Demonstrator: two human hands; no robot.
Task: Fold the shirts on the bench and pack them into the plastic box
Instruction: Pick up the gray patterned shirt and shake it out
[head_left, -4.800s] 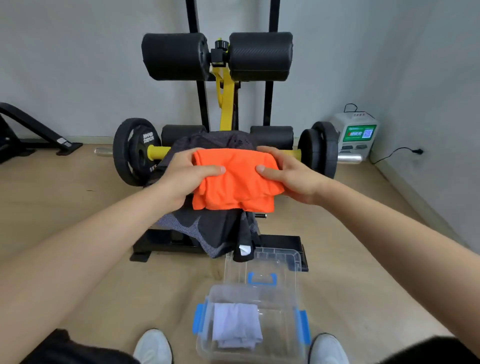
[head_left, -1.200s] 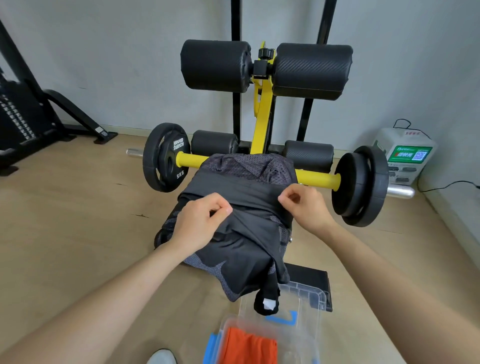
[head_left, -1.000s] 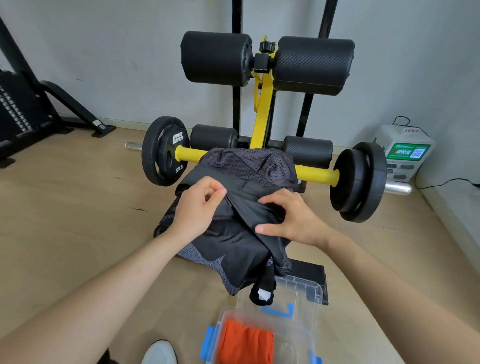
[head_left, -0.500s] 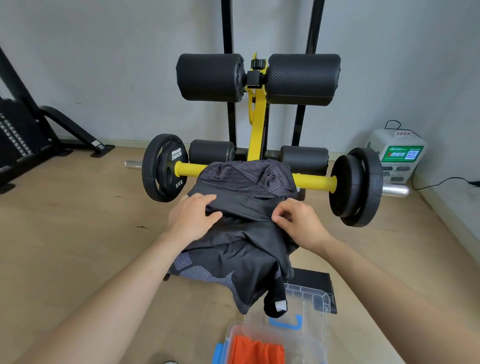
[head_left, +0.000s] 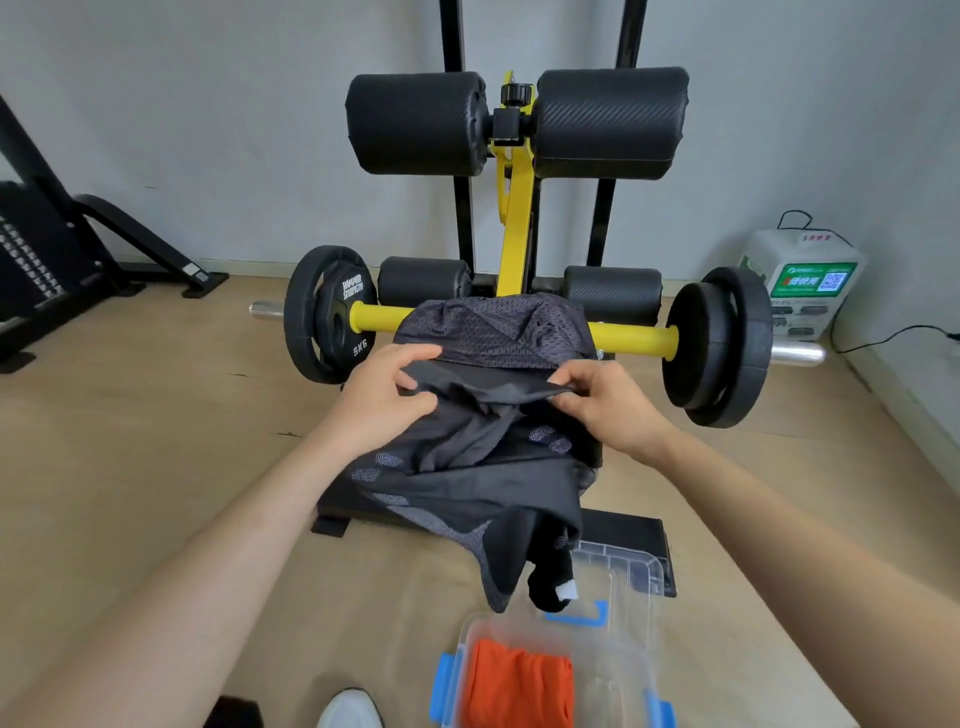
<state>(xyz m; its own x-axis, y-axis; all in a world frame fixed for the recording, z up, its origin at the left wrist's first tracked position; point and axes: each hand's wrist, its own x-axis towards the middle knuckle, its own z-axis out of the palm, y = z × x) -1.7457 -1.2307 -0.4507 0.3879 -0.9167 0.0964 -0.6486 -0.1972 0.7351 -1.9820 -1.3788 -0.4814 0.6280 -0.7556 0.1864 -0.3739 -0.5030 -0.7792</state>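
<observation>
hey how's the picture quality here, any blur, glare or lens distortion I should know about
Head view: even, soft indoor light with faint shadows; wide-angle bending stretches the forearms at the frame edges; the clear plastic box holding the folded orange shirt is slightly smeared at the bottom; both hands, left and right, and the dark grey shirt are sharp; a small glint on the chrome bar end.

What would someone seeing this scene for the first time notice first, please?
Probably the two hands, left hand and right hand, pinching the top edge of a dark grey shirt draped over the bench at centre. Behind it stands a yellow barbell with black plates, and at the bottom edge an orange shirt lies in the clear plastic box.
</observation>
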